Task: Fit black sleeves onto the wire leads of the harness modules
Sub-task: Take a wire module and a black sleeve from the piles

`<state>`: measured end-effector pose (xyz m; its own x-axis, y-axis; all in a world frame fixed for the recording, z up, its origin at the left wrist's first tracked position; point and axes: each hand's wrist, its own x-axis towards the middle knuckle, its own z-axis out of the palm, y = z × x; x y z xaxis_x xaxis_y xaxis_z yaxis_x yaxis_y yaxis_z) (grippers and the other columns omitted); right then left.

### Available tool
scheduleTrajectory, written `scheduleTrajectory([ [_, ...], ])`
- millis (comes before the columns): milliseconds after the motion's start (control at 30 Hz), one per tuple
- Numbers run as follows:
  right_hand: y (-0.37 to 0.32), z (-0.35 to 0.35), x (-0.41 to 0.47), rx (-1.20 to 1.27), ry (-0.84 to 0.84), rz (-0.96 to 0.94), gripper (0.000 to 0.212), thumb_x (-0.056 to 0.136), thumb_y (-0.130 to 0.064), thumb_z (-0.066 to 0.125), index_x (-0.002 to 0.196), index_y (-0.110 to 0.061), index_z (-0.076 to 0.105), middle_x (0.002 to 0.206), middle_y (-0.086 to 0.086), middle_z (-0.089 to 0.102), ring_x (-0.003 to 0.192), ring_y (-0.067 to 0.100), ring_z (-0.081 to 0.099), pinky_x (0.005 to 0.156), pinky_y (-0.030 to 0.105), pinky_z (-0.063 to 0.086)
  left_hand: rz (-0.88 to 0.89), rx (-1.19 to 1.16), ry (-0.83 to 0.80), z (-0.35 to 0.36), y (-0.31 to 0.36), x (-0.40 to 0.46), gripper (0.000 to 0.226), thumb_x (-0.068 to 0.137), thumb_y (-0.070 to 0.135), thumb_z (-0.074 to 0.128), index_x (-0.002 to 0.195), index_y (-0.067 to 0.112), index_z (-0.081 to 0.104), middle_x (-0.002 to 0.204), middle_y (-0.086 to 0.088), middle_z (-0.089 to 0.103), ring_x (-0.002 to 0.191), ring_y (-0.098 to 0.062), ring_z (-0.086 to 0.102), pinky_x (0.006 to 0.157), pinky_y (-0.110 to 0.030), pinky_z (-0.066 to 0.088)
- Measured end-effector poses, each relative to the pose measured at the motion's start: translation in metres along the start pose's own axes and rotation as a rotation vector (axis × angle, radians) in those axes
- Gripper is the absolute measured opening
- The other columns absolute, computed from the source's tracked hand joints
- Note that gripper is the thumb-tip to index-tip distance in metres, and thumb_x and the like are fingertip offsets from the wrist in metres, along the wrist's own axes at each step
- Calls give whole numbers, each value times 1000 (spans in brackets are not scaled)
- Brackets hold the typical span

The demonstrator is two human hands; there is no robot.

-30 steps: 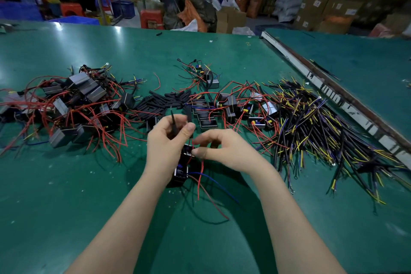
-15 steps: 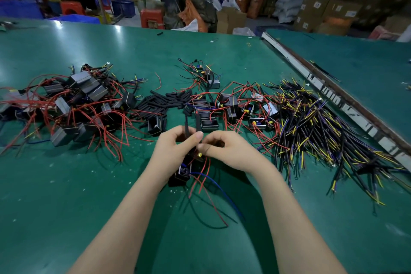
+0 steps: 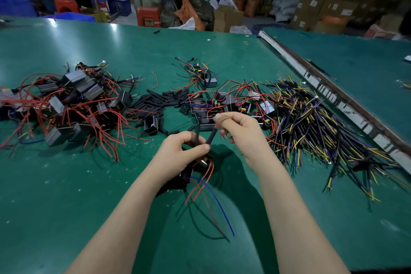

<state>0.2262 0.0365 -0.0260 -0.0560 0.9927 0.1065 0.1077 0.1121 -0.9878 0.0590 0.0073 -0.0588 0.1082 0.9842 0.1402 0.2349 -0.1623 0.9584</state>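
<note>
Both forearms are bare from the lower frame edge up to the wrists, with no sleeve cuff showing. The left hand (image 3: pixel 178 153) and right hand (image 3: pixel 241 131) are ungloved. The fingernails that show are short and unpainted.

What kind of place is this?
Probably a factory workshop: a big green worktable holds heaps of wired modules and black sleeves, with stacked cardboard boxes behind.
</note>
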Motion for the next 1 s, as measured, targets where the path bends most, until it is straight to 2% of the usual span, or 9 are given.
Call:
scheduleTrajectory([
  [100, -1, -1, 0, 43, 103, -42, 25, 90, -7, 58, 78, -25, 70, 66, -18, 67, 57, -7, 56, 52, 7, 40, -14, 8, -5, -3, 2, 0, 10, 79, 16, 74, 75, 24, 70, 85, 8, 67, 78, 3, 61, 73, -12, 46],
  [167, 1, 1, 0, 26, 65, -53, 17, 92, -15, 61, 81, -25, 68, 68, -16, 67, 57, -4, 57, 53, 8, 41, -10, 26, -41, -5, 3, 0, 9, 79, 15, 74, 77, 23, 70, 88, 10, 68, 83, 2, 61, 80, -14, 45],
  [333, 4, 1, 0, -21, -25, -61, 10, 92, -29, 63, 83, -26, 67, 70, -14, 67, 58, 0, 59, 53, 8, 41, 36, -194, 70, 3, 13, -2, 12, 89, 24, 60, 99, 29, 65, 91, 8, 71, 85, -1, 65, 74, -6, 45],
  [433, 6, 1, 0, -136, -4, -56, 14, 91, -37, 62, 82, -27, 67, 72, -11, 68, 58, -1, 59, 58, 13, 43, 105, -258, 163, 4, 18, -2, 16, 96, 15, 50, 97, 20, 65, 79, 6, 72, 78, -1, 66, 72, -7, 45],
  [567, 9, -1, -2, -337, 6, -45, 20, 94, -43, 55, 80, -32, 63, 69, -10, 66, 53, 1, 57, 66, 26, 52, 60, -231, 124, 14, 21, -4, 23, 97, 20, 47, 89, 17, 68, 69, 7, 71, 69, -1, 63, 63, -11, 49],
  [667, 4, -14, 0, -295, 100, -38, 18, 97, -39, 50, 93, -26, 62, 72, -9, 65, 49, 0, 53, 56, 17, 46, 79, -218, 89, 17, 23, -6, 21, 95, 24, 48, 90, 20, 69, 71, 7, 71, 71, 0, 63, 62, -16, 52],
  [767, -3, -41, 1, -331, 295, -63, 13, 96, -31, 52, 100, -23, 62, 83, -4, 67, 69, 11, 57, 74, 30, 49, 87, -177, 94, 17, 21, -6, 19, 94, 21, 52, 87, 21, 69, 71, 11, 71, 72, 3, 63, 71, -16, 51],
  [867, -5, -76, -5, -600, 521, -121, 17, 93, -24, 53, 104, -20, 65, 104, 5, 66, 96, 22, 56, 84, 33, 42, 64, -175, 101, 19, 22, -6, 20, 95, 16, 53, 82, 19, 68, 69, 13, 70, 71, 4, 63, 71, -9, 47],
  [1000, -1, -120, -10, -922, 777, 123, 29, 91, -24, 49, 116, -22, 64, 131, 13, 48, 125, 33, 34, 100, 43, 31, 61, -206, 75, 23, 24, -8, 20, 94, 10, 54, 82, 15, 68, 69, 11, 70, 70, 4, 63, 69, -5, 44],
])
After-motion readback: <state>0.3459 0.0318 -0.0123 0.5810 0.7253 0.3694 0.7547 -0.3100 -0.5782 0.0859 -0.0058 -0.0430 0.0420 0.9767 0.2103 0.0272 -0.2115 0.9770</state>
